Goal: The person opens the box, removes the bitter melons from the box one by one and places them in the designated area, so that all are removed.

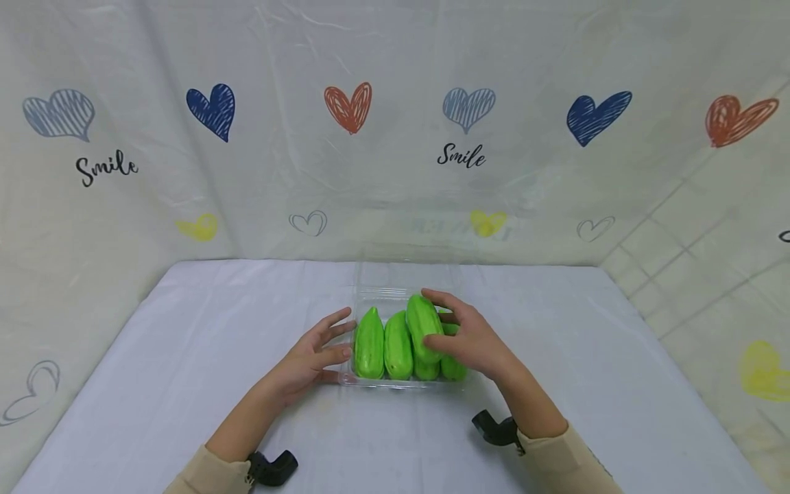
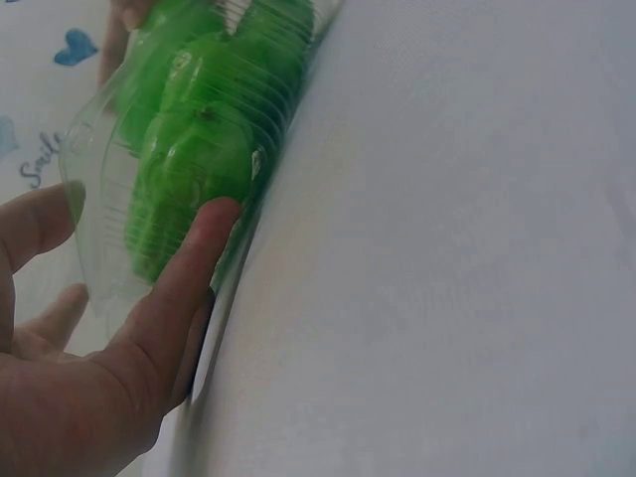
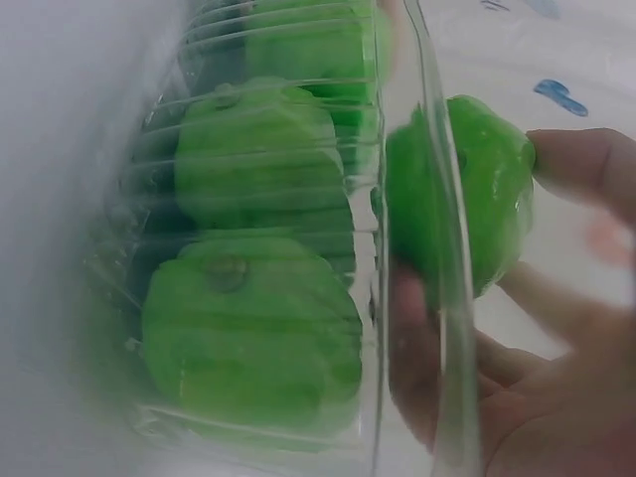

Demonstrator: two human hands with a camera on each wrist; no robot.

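A clear plastic box (image 1: 395,385) with a hinged lid stands on the table, holding several bright green, long, ridged gourds (image 1: 369,346). My right hand (image 1: 472,339) pinches one more gourd (image 1: 424,328) between thumb and fingers. That gourd is raised above the others and overlaps the one beneath; the right wrist view has it (image 3: 472,189) beyond the box's wall. My left hand (image 1: 302,360) touches the box's left side with spread, fairly straight fingers. From the left wrist, a fingertip (image 2: 217,214) rests against the transparent wall, gourds showing through it.
The raised clear lid (image 1: 404,274) leans at the back of the box. White cloth (image 1: 395,446) covers the table. Behind it hangs a pale curtain (image 1: 395,185) printed with hearts and "Smile". A black wrist mount (image 1: 271,468) sits at each cuff.
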